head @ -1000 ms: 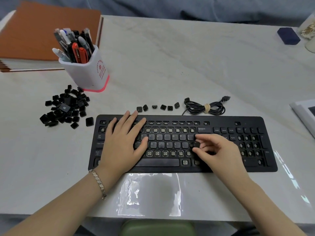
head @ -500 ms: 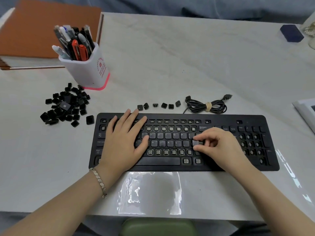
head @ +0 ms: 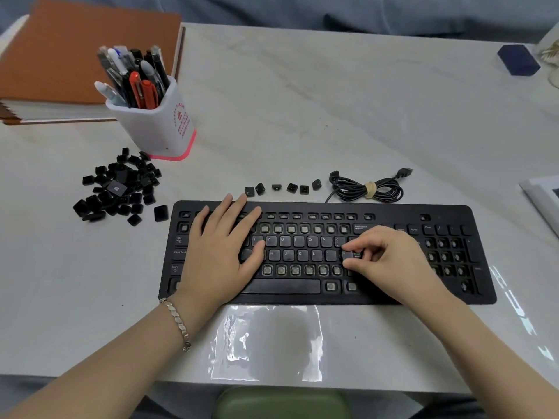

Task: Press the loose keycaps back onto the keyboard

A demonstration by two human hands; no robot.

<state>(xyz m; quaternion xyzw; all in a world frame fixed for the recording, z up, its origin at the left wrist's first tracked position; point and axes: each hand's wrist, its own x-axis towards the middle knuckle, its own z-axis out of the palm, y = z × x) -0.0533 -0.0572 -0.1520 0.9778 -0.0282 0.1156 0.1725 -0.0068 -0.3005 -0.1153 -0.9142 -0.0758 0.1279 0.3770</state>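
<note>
So the left hand [head: 220, 252] is lying flat on the left end of the keyboard [head: 393, 213], fingers straight and slightly spread. I'd guess it's just pinning the board so it doesn't skate during the push. The right hand [head: 390, 264] has thumb and forefinger pinched on one keycap [head: 347, 254], sitting over the slot at the right end of the home row, just left of Enter, probably lining it up before pressing. Loads left though: number row and bottom letter row are bare stems, a big pile of caps [head: 118, 189] sits off to the left, and a short row of caps [head: 292, 187] waits just behind the board, likely sorted to go next
</note>
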